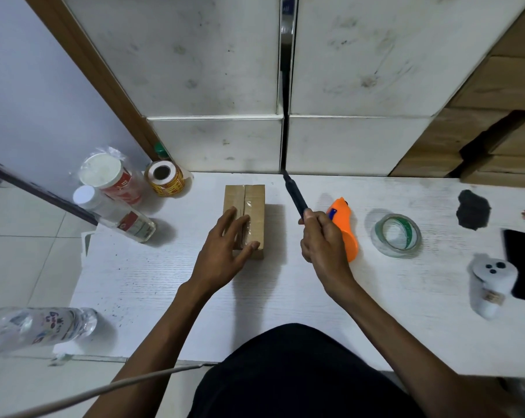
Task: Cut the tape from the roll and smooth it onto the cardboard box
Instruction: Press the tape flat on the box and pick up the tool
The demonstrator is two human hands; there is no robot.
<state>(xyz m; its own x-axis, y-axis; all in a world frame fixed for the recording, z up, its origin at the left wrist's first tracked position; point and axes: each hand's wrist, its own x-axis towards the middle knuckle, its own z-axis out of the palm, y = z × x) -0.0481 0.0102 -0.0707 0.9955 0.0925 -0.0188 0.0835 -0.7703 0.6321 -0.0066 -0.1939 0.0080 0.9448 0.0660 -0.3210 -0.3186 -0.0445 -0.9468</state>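
Note:
A small brown cardboard box (245,198) lies on the white table, with clear tape running along its centre seam. My left hand (225,245) rests flat on the near part of the box, fingers spread over the tape. My right hand (323,236) is to the right of the box, closed around a dark, thin knife (294,193) that points up and away. A roll of clear tape (396,235) with a green inner ring lies flat further right, apart from both hands.
An orange tape dispenser (344,224) lies just behind my right hand. Jars and a bottle (116,203) stand at the table's left, with a yellow roll (164,178). A black lump (472,214), a phone (523,263) and a grey controller (490,282) lie at the right. White boxes (345,140) wall the back.

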